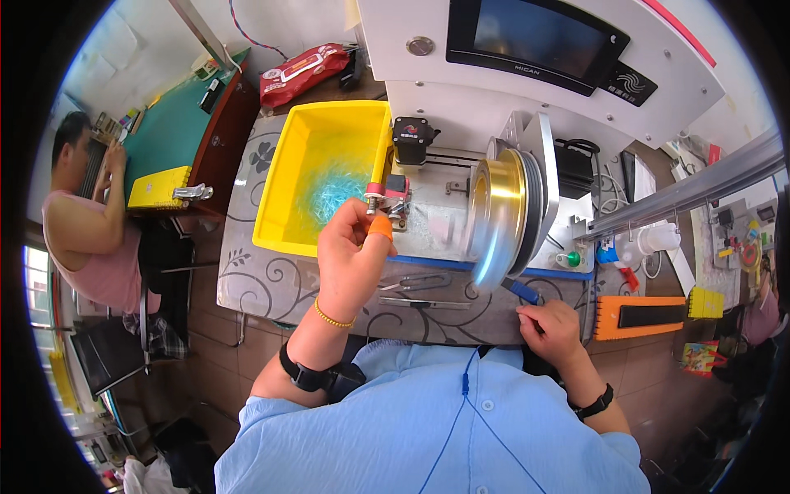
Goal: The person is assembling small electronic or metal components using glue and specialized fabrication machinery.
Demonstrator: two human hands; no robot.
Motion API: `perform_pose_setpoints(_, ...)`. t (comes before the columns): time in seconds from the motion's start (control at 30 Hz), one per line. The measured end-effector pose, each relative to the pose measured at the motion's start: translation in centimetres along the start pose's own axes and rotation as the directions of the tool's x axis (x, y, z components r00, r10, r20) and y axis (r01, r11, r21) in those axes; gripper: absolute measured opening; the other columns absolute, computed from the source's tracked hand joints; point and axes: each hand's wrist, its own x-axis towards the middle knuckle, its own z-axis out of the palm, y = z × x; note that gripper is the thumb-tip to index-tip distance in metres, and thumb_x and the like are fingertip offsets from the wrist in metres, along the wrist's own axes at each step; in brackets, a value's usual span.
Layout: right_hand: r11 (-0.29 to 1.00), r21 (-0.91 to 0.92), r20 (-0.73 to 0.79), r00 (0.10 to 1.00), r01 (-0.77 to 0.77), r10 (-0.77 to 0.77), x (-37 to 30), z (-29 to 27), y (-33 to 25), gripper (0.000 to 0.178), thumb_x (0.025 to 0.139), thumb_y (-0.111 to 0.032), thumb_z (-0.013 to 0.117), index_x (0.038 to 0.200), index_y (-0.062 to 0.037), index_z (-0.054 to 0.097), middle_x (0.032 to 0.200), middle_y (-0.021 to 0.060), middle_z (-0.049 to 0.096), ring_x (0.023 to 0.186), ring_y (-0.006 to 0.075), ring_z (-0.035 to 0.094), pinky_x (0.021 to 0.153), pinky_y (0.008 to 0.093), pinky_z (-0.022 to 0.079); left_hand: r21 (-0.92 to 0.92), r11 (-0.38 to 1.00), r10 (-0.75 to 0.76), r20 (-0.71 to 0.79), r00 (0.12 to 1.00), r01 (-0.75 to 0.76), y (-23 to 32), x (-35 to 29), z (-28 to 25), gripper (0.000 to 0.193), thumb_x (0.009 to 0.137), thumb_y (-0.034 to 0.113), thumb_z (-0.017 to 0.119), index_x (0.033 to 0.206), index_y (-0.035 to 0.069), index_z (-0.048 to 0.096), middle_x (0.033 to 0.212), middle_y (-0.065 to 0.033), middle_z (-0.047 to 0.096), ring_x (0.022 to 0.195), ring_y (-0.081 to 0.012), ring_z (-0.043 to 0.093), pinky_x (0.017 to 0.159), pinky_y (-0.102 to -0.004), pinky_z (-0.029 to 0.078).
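Note:
My left hand (352, 240), with an orange finger cot (379, 227) on the thumb, pinches at a small red-and-black fixture (398, 191) with a metal pin. Whatever is between the fingertips is too small to make out. Just left of it, a yellow bin (276, 216) holds a tangle of thin pale-blue strands (336, 194). To the right stands a gold-rimmed wheel (504, 198), its front edge blurred with a bluish streak. My right hand (553, 331) is curled closed at the table's front edge, below a blue handle (523, 291); nothing shows in it.
Tweezers (425, 281) lie on the patterned table (271, 288). Behind the fixture rise a black motor (414, 140) and a white machine panel with a dark screen (535, 39). An orange-and-black block (642, 317) is at right. Another person (95, 222) sits at a green-topped desk, left.

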Motion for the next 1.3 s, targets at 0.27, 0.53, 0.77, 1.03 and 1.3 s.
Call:
perform_pose_setpoints(0.27,1.0,0.011,0.007,1.0,-0.022,0.022,0.0,0.0,0.0,0.016,0.07,-0.004,0.074,0.084,-0.0096,0.068,0.065,0.0049,0.061,0.054,0.0236,0.057,0.051,0.0346,0.045,-0.047,0.999,0.007,0.0,1.0,-0.007,-0.2,0.1,0.3,0.008,0.082,-0.003,0.054,0.086,0.002,0.049,0.073,-0.0006,0.055,0.063,-0.0073,0.056,0.06,-0.0225,0.047)
perform_pose_setpoints(0.53,1.0,0.013,-0.001,1.0,-0.013,0.013,0.2,0.0,0.0,0.015,0.07,-0.004,0.073,0.083,-0.009,0.068,0.066,0.0054,0.061,0.054,0.0237,0.057,0.051,0.0345,0.045,0.015,1.0,0.022,-0.026,0.999,-0.021,-0.5,0.1,0.2,0.01,0.08,-0.004,0.052,0.085,0.003,0.048,0.071,-0.0011,0.055,0.062,-0.0069,0.054,0.058,-0.022,0.045)
perform_pose_setpoints(0.77,1.0,-0.005,-0.019,1.0,-0.016,0.016,0.2,0.1,-0.1,0.014,0.07,-0.004,0.074,0.083,-0.0083,0.068,0.066,0.0056,0.06,0.055,0.0238,0.057,0.051,0.0344,0.045,0.002,1.0,0.014,-0.026,1.0,-0.014,-0.5,0.1,0.3,0.009,0.081,-0.004,0.053,0.084,0.003,0.048,0.072,-0.0007,0.055,0.061,-0.0066,0.054,0.057,-0.0219,0.045)
perform_pose_setpoints(1.03,1.0,-0.029,-0.038,0.999,-0.012,0.011,0.3,0.1,-0.2,0.014,0.071,-0.004,0.074,0.082,-0.0079,0.067,0.064,0.0051,0.059,0.055,0.0233,0.057,0.051,0.0341,0.045,0.078,0.996,0.048,-0.016,0.999,-0.047,0.1,0.3,-0.2,0.006,0.083,-0.002,0.055,0.083,0.003,0.051,0.072,0.0008,0.054,0.064,-0.0051,0.05,0.059,-0.0204,0.041)
perform_pose_setpoints(1.3,0.999,-0.031,-0.033,0.999,-0.015,0.014,0.4,0.2,-0.2,0.014,0.071,-0.004,0.074,0.082,-0.0082,0.068,0.063,0.0045,0.059,0.055,0.0228,0.057,0.051,0.0339,0.045,0.138,0.981,0.141,-0.013,0.99,-0.138,-0.9,0.5,-0.4,0.004,0.086,0.0,0.051,0.084,0.004,0.052,0.077,0.0008,0.054,0.066,-0.0044,0.048,0.06,-0.0185,0.039)
